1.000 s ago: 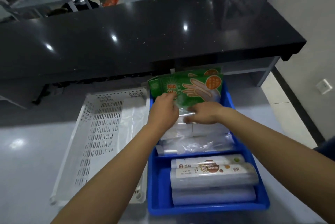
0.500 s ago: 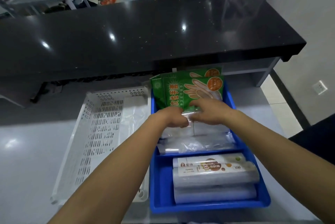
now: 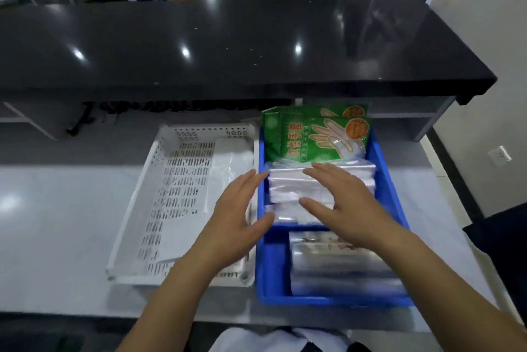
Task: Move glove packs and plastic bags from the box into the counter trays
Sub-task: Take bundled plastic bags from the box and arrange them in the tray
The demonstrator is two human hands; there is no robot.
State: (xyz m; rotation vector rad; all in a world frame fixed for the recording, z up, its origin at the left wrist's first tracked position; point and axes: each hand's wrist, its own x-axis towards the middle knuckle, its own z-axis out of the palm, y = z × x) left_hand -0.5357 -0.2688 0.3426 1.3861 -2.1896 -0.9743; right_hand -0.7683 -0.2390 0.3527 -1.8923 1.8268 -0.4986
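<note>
Head view. Left hand (image 3: 238, 216) and right hand (image 3: 343, 209) both lie over the stack of clear plastic bags (image 3: 288, 186) in the rear compartment of the blue tray (image 3: 383, 177). Fingers of both hands are straight and spread apart, gripping nothing; whether they touch the stack or hang just above it cannot be told. Green glove packs (image 3: 310, 134) stand upright at the tray's far end, just behind the bags. Film rolls (image 3: 336, 263) lie in the front compartment.

Judgement: the step in hand looks like settling the bag stack in place. The next move likely calls for fetching another item; the source box is not in view.

White perforated tray (image 3: 148, 194) sits touching the blue one on the left, a pale sheet in it. Pale grey surface (image 3: 57, 223) carries both. A black raised counter (image 3: 228, 46) runs behind; shelving and a wall socket (image 3: 499, 155) are beyond.
</note>
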